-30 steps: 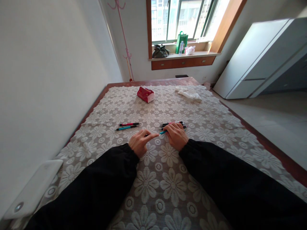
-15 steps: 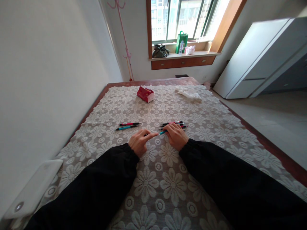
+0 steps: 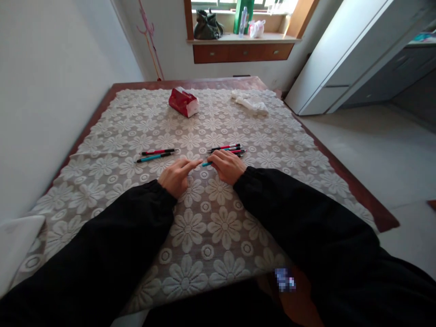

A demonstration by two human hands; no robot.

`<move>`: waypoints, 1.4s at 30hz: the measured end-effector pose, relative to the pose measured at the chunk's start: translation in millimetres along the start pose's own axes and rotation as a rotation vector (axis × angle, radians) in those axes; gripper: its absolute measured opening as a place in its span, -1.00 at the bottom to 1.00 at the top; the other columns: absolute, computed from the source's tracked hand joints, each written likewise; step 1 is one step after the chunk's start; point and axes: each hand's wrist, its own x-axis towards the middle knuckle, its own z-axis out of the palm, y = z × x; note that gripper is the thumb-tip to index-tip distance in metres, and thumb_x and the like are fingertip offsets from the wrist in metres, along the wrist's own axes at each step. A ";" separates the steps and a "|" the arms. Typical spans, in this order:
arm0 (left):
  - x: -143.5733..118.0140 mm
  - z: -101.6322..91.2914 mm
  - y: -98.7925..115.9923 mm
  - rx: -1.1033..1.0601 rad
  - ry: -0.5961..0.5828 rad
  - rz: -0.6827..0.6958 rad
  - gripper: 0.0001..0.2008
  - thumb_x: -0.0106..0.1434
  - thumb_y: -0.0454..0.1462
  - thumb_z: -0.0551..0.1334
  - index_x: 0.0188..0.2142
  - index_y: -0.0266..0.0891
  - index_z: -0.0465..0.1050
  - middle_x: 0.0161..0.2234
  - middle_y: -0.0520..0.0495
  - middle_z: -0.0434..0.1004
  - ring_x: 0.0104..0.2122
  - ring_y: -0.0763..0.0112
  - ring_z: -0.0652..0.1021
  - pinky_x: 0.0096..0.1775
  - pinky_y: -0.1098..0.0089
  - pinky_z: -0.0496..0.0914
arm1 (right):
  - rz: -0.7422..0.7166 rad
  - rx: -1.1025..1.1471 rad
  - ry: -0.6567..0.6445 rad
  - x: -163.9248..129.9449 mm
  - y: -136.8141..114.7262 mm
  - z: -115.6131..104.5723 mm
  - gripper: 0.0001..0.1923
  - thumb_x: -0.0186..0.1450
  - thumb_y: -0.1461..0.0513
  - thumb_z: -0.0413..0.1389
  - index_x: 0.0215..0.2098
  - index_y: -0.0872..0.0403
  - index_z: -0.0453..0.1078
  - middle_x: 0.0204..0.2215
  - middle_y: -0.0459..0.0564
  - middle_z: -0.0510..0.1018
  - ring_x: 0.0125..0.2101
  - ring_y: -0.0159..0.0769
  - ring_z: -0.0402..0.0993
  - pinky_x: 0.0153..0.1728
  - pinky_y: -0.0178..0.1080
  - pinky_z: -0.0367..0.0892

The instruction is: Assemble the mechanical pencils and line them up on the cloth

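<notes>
My right hand (image 3: pixel 227 166) is closed around a blue mechanical pencil (image 3: pixel 206 164), whose near end sticks out to the left between thumb and fingers. My left hand (image 3: pixel 177 175) has its index finger stretched toward that end, at or almost at its tip; the other fingers are curled and partly hidden. Just beyond my right hand lie several pencils, among them a red and black pencil (image 3: pixel 225 147), partly covered by the fingers. To the left, beyond my left hand, another red pencil (image 3: pixel 158 151) lies beside a blue pencil (image 3: pixel 155 157).
A lace tablecloth (image 3: pixel 187 229) covers the table. Toward the far edge are a red tissue pack (image 3: pixel 184 102) and a crumpled white plastic bag (image 3: pixel 250 103). A white object (image 3: pixel 20 247) sits at the left edge, by the wall. A white refrigerator (image 3: pixel 335 59) stands at right.
The camera view has tilted down, so the table sits higher and further left in the picture. Both hands keep nearly the same places around the blue mechanical pencil.
</notes>
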 end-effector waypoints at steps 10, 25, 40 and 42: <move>2.6 -2.4 0.5 -0.105 0.044 -0.059 -0.66 0.45 -0.21 0.08 0.07 -0.26 0.52 -0.08 -0.10 0.69 -0.09 0.31 0.65 0.03 0.31 0.49 | -0.126 0.026 0.008 1.0 -5.2 2.3 -0.68 0.57 0.17 -0.17 -0.02 0.07 0.40 -0.16 0.03 0.51 -0.21 -0.30 0.42 -0.21 -0.26 0.25; 3.0 -6.7 3.3 -0.130 0.075 -0.023 -0.72 0.40 -0.15 0.19 -0.07 -0.19 0.63 -0.15 -0.06 0.72 -0.24 0.34 0.67 -0.11 0.38 0.53 | -0.037 0.204 -0.039 0.8 -5.7 2.4 -0.75 0.49 0.14 0.00 0.03 0.09 0.36 -0.14 0.03 0.58 -0.23 -0.30 0.46 -0.26 -0.28 0.18; 3.0 -6.7 5.7 -0.171 0.105 0.013 -0.75 0.39 -0.16 0.23 -0.10 -0.21 0.62 -0.18 -0.07 0.72 -0.31 0.38 0.66 -0.17 0.41 0.53 | -0.054 0.087 -0.036 1.3 -6.3 1.6 -0.64 0.54 0.05 -0.10 -0.04 0.11 0.41 -0.25 0.04 0.58 -0.25 -0.28 0.41 -0.25 -0.26 0.15; 3.3 -7.2 6.0 -0.172 0.099 0.018 -0.75 0.39 -0.15 0.22 -0.11 -0.21 0.62 -0.20 -0.07 0.72 -0.31 0.37 0.66 -0.18 0.40 0.53 | -0.060 0.062 -0.048 1.5 -6.5 0.5 -0.59 0.56 0.06 -0.17 -0.11 0.10 0.44 -0.28 0.03 0.58 -0.26 -0.28 0.40 -0.25 -0.25 0.13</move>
